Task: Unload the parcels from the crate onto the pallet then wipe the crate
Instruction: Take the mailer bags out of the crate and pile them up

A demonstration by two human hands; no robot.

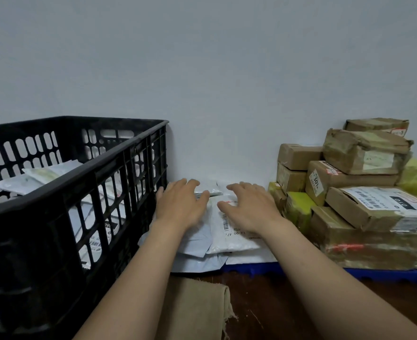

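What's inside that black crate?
Inside the black crate lie several white parcels, seen over the rim and through the slots. Its floor and anything beneath them are covered.

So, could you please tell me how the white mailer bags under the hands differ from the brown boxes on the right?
The white mailer bags are flat, in a low pile; the brown boxes are blocky and stacked higher. The left hand and right hand spread over the bags; nothing touches the boxes. Both sit on the blue pallet and carry labels.
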